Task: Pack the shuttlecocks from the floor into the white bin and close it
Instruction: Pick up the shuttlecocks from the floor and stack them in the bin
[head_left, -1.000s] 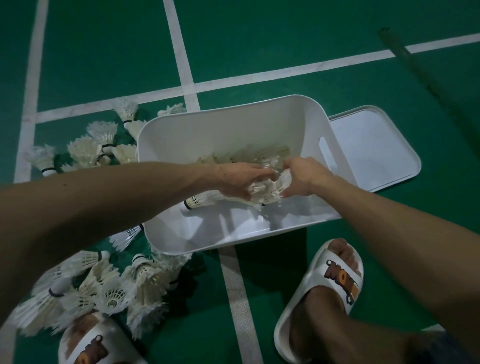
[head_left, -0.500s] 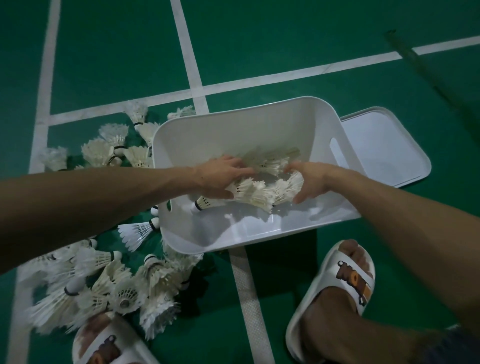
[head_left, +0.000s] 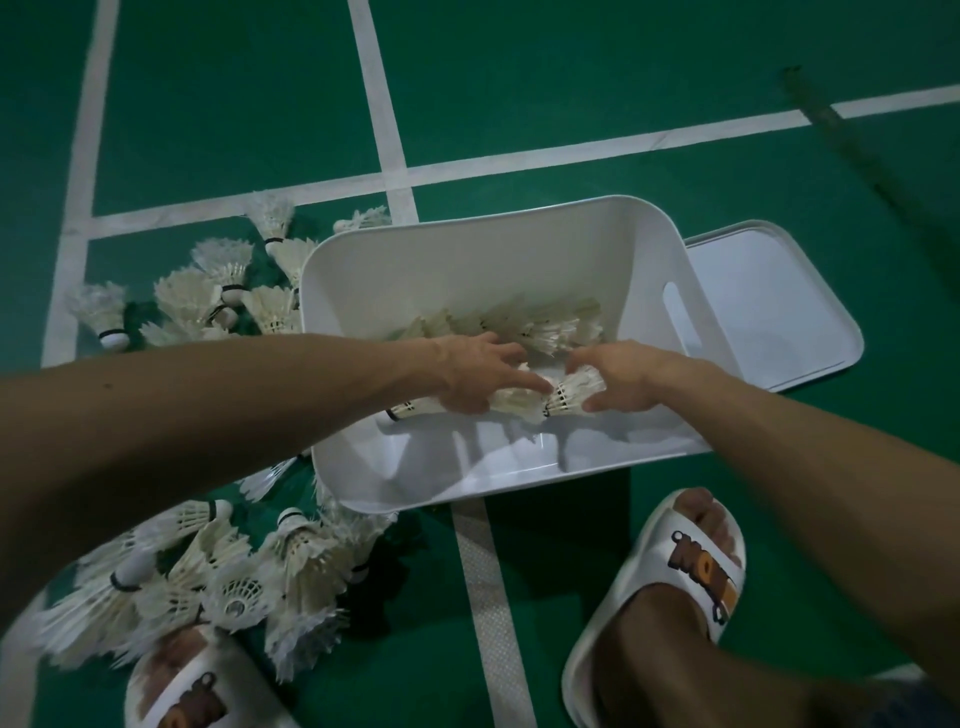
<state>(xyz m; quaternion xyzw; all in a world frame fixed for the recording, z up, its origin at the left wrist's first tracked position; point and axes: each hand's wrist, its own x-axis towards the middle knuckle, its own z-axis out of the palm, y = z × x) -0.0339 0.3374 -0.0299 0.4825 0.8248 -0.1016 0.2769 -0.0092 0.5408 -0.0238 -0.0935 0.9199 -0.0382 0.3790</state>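
Observation:
The white bin (head_left: 467, 231) stands open on the green floor, its lid (head_left: 769, 306) lying flat just to its right. A row of shuttlecocks (head_left: 550, 325) lies along the bin's far wall. Both my hands are inside the bin on a nested stack of shuttlecocks (head_left: 519, 402) held sideways just above the bottom. My left hand (head_left: 478, 376) lies over the stack's cork end and holds it. My right hand (head_left: 628, 374) pinches the feathered end between fingers and thumb. Loose shuttlecocks lie on the floor in a far-left pile (head_left: 208, 291) and a near-left pile (head_left: 218, 577).
My feet in white slides sit at the near edge, right (head_left: 675, 587) and left (head_left: 176, 686), the left one touching the near pile. White court lines (head_left: 384, 130) cross the floor. A dark streak (head_left: 852, 150) runs at the far right.
My hands have drawn slightly apart along the stack, which now lies stretched sideways between them inside the bin. The left hand's fingers have straightened over it.

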